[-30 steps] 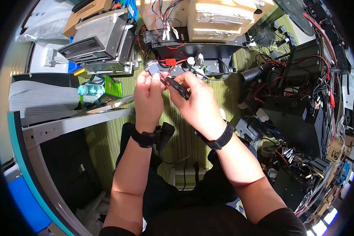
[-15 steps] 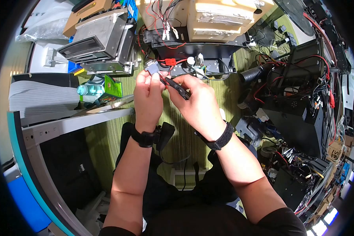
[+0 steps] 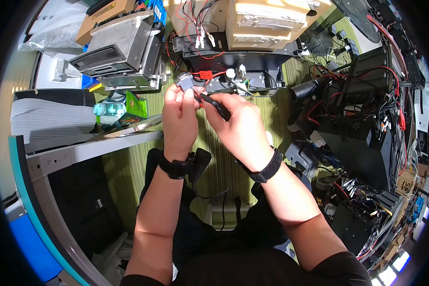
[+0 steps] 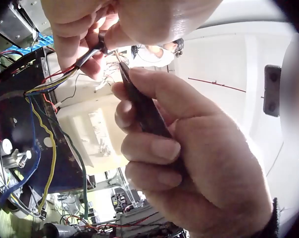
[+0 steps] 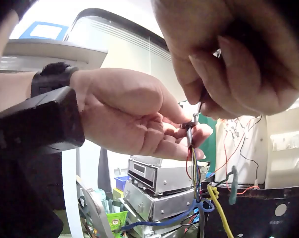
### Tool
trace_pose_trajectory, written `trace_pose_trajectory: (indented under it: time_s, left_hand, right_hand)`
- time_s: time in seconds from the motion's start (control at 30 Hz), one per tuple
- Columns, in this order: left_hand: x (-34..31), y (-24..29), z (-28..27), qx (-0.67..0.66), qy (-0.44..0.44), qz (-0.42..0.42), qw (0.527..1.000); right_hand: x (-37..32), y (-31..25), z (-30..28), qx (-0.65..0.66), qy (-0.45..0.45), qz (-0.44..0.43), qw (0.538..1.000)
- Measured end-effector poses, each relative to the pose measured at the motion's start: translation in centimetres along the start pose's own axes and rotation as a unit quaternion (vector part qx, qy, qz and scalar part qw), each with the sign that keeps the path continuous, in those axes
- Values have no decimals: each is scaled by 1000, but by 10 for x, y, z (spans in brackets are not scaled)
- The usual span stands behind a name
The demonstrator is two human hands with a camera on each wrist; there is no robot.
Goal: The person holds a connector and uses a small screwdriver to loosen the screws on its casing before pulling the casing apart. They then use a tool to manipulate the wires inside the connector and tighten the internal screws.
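Note:
In the head view the left hand (image 3: 180, 119) pinches a small grey connector (image 3: 185, 82). Coloured wires (image 5: 193, 166) hang below its fingertips in the right wrist view, coming out of a dark sleeve (image 4: 91, 55) seen in the left wrist view. The right hand (image 3: 240, 125) has its fingers curled round a slim black tool (image 3: 215, 106), close beside the left fingertips. The tool's narrow tip points at the held wire end in the left wrist view; whether they touch, I cannot tell.
Metal boxes (image 3: 117, 52) stand at the back left, near a bottle (image 3: 110, 109) and a green packet (image 3: 137, 105). A black case (image 3: 238, 61) lies ahead, with a red connector (image 3: 206, 75) before it. Black equipment and cables (image 3: 360, 143) fill the right side.
The black tool has turned slightly in the right hand, and less of its body shows. The left hand keeps its hold with hardly any movement.

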State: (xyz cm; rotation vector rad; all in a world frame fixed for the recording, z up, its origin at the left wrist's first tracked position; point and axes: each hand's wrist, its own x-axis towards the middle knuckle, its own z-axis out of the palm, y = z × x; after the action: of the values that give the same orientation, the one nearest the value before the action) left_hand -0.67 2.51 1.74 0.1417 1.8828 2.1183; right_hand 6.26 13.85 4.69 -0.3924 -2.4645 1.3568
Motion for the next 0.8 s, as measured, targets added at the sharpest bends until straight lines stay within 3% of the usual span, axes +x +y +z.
trace_pose_trajectory:
  time_s: [0.17, 0.47, 0.53, 0.63, 0.77, 0.8]
  left_hand:
    - [1, -1, -1, 14, -14, 14, 1000]
    - [1, -1, -1, 48, -33, 33, 998]
    - [1, -3, -2, 57, -39, 31, 997]
    - [2, -2, -1, 50, -44, 31, 997]
    - [1, -3, 1, 31, -31, 26, 999]
    - [0, -3, 1, 21, -35, 22, 999]
  right_hand:
    - [0, -2, -2, -36, -8, 6, 999]
    - [2, -5, -6, 98, -45, 61, 992]
    - [4, -15, -11, 183, -73, 172, 965]
    - [5, -9, -9, 227, -85, 206, 948]
    - [2, 5, 2, 240, -75, 175, 952]
    - [2, 3, 3, 201, -31, 103, 974]
